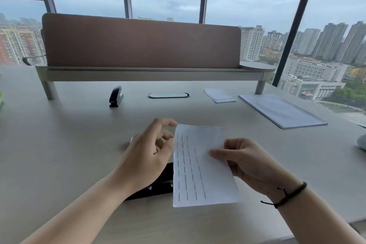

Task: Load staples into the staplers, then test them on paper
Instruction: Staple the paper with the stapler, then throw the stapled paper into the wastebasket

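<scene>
My right hand pinches the right edge of a white paper slip that carries several rows of staples and is held tilted above the desk. My left hand hovers just left of the slip, fingers apart, holding nothing. Beneath my left wrist and the slip lies a black stapler, mostly hidden. A second black stapler rests shut on the desk at the back left.
A stack of white paper lies at the right, with a smaller paper stack behind it. A raised shelf with a brown screen spans the back. An oval cable grommet sits mid-desk. Windows stand behind.
</scene>
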Tool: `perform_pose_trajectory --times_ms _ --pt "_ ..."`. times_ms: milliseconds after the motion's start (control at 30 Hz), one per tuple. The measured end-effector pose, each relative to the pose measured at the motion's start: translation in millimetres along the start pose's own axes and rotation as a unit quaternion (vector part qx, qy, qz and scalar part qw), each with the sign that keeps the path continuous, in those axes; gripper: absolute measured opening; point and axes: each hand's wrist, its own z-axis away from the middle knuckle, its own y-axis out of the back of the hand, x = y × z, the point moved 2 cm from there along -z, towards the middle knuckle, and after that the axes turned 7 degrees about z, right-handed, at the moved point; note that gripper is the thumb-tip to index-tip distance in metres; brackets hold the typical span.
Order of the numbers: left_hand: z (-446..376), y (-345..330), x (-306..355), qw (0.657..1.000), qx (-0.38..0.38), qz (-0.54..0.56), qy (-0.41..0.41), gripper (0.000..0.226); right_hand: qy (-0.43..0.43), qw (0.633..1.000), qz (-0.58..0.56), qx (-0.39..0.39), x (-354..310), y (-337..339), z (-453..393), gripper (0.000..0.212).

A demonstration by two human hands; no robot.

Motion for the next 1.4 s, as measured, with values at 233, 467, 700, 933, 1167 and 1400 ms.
perform_pose_trajectory --times_ms 233,467,700,933,1167,1400 --pt "6 1 21 0.983 -0.036 -0.103 -0.145 0.025 0.002 0.99 -0.138 -0.008 -9 5 34 0.051" --pt "10 -18 55 0.995 -0.055 0.088 0.009 0.027 0.066 0.987 -0.141 0.041 -8 24 73 0.042" --pt "21 -46 76 0.925 -0.129 0.285 0.215 0.024 0.15 0.973 0.108 0.136 9 42 105 0.035" --pt "37 -129 107 0.895 -0.24 0.277 0.254 0.031 0.097 0.972 0.031 0.212 56 99 160 0.03" --pt "79 -286 155 0.875 -0.407 0.186 0.186 0.026 0.039 0.946 -0.128 0.294 160 201 262 0.033" --pt "128 -455 157 0.82 -0.525 0.123 0.191 0.024 -0.044 0.86 -0.247 0.445 285 267 340 0.01"
